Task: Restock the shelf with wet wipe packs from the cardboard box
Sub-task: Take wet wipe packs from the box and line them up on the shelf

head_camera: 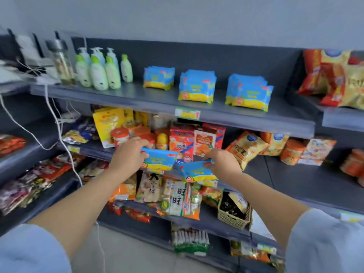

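Note:
Both my hands are raised in front of the second shelf, each holding a blue and yellow wet wipe pack. My left hand [129, 154] grips one wet wipe pack [160, 160] by its left end. My right hand [222, 161] pinches a second wet wipe pack [197, 171] at its top right corner. On the grey top shelf [157, 103] stand three upright rows of the same packs: a left row [158, 77], a middle row [197, 86] and a right row [248, 92]. The cardboard box is out of view.
Green lotion bottles [98, 69] and a clear flask [61, 62] stand at the top shelf's left end. Snack bags [332, 75] fill the neighbouring shelf on the right. Lower shelves hold snacks, boxes and a woven basket [234, 215]. White cables [57, 123] hang down on the left.

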The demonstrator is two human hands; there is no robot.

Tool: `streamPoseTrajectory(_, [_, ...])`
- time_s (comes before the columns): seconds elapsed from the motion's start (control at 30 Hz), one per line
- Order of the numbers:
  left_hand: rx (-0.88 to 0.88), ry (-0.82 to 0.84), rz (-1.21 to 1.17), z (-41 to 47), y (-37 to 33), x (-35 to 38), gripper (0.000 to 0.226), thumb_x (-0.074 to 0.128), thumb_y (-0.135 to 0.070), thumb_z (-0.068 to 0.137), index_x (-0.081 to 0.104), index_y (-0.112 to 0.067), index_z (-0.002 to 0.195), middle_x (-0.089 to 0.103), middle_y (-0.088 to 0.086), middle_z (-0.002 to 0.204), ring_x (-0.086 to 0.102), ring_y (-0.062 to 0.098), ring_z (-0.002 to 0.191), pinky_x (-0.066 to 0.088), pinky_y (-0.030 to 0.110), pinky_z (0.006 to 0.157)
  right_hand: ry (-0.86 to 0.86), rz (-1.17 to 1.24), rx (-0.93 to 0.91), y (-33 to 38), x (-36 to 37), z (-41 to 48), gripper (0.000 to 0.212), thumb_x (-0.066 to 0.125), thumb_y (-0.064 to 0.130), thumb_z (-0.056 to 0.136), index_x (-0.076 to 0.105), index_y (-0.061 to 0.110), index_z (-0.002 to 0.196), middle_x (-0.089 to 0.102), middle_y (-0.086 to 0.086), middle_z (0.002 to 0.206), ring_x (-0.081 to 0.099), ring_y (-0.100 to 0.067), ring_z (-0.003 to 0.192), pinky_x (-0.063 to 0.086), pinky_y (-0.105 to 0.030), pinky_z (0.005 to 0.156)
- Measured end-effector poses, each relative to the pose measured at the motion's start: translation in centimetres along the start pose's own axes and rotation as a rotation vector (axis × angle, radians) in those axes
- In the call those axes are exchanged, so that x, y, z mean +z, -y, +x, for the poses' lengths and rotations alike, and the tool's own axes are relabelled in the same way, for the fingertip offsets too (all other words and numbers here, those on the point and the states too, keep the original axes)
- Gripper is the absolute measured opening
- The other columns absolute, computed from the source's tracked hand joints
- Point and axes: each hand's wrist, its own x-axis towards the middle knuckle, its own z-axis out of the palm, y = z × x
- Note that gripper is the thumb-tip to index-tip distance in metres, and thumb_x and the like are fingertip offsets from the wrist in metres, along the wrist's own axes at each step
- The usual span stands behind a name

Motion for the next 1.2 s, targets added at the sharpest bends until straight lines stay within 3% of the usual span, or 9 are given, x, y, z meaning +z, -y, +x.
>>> streamPoseTrajectory(0.13, [-0.025,-0.062,-0.007,1.3,3.6,-3.5,0.012,0.067,-0.016,0.087,0.067,-0.021,0.098,0.058,-0.003,0.098,0.057,0.021,0.091,0.044,0.033,0.072,-0.113,0.003,-0.033,4.2,-2.0,3.2,0.021,0.065,0.025,0.089,0.071,0.022,0.109,0.067,0.003,0.112,0.056,-0.019,0.109,0.048,-0.033,0.083])
streamPoseTrajectory(0.3, [-0.065,-0.113,-0.02,2.7,7.3,-6.5,0.011,0.067,-0.016,0.087,0.067,-0.019,0.098,0.064,0.005,0.108,0.056,0.022,0.093,0.044,0.034,0.074,-0.273,0.09,-0.021,7.8,-3.6,6.9,0.018,0.067,0.021,0.088,0.073,0.019,0.104,0.068,0.001,0.107,0.055,-0.021,0.107,0.045,-0.034,0.086])
streamPoseTrajectory(0.43, [-0.043,-0.143,-0.045,4.4,8.9,-8.3,0.016,0.068,-0.015,0.086,0.068,-0.017,0.102,0.064,0.002,0.104,0.055,0.018,0.089,0.04,0.03,0.073,-0.402,0.155,-0.024,10.3,-4.8,10.2,0.019,0.066,0.02,0.089,0.072,0.014,0.106,0.067,-0.003,0.106,0.055,-0.022,0.105,0.046,-0.035,0.084])
streamPoseTrajectory(0.53, [-0.04,-0.188,-0.103,6.4,9.1,-9.4,0.019,0.069,-0.013,0.085,0.069,-0.014,0.105,0.064,0.003,0.111,0.055,0.021,0.101,0.04,0.031,0.083,-0.456,0.179,-0.045,11.5,-5.8,13.2,0.02,0.065,0.02,0.089,0.072,0.014,0.107,0.067,-0.004,0.106,0.057,-0.022,0.102,0.045,-0.031,0.081])
streamPoseTrajectory(0.63, [-0.029,-0.226,-0.163,8.9,9.3,-10.2,0.019,0.07,-0.014,0.084,0.069,-0.017,0.102,0.064,-0.001,0.106,0.051,0.014,0.092,0.039,0.028,0.078,-0.479,0.208,-0.015,11.9,-6.6,16.5,0.021,0.065,0.021,0.09,0.072,0.015,0.109,0.063,-0.003,0.108,0.057,-0.02,0.094,0.037,-0.024,0.072])
streamPoseTrajectory(0.83, [-0.03,-0.239,-0.242,14.9,9.0,-10.6,0.019,0.072,-0.014,0.082,0.069,-0.019,0.1,0.061,-0.008,0.097,0.054,0.011,0.086,0.042,0.027,0.07,-0.486,0.23,-0.017,11.2,-6.9,23.6,0.021,0.068,0.021,0.088,0.072,0.014,0.107,0.056,-0.002,0.101,0.05,-0.014,0.083,0.031,-0.021,0.07])
streamPoseTrajectory(0.97, [-0.008,-0.223,-0.243,19.0,8.9,-10.3,0.018,0.073,-0.015,0.081,0.07,-0.021,0.098,0.063,-0.006,0.095,0.055,0.011,0.076,0.045,0.028,0.066,-0.469,0.199,-0.018,10.8,-7.0,28.3,0.02,0.07,0.024,0.085,0.073,0.018,0.104,0.061,0.0,0.102,0.058,-0.02,0.093,0.034,-0.025,0.068])
streamPoseTrajectory(1.1, [0.003,-0.206,-0.218,22.7,9.5,-9.8,0.016,0.073,-0.016,0.081,0.069,-0.022,0.096,0.064,-0.006,0.099,0.055,0.009,0.073,0.044,0.023,0.06,-0.426,0.139,-0.033,10.3,-6.8,32.3,0.021,0.069,0.028,0.085,0.074,0.021,0.105,0.063,0.002,0.104,0.055,-0.019,0.103,0.039,-0.027,0.072])
streamPoseTrajectory(1.2, [-0.002,-0.193,-0.232,24.9,10.1,-9.4,0.017,0.073,-0.015,0.081,0.069,-0.022,0.097,0.064,-0.009,0.1,0.052,0.004,0.068,0.043,0.022,0.059,-0.393,0.146,-0.03,10.0,-6.2,34.9,0.021,0.069,0.027,0.086,0.073,0.021,0.106,0.062,0.001,0.105,0.056,-0.019,0.101,0.043,-0.029,0.075])
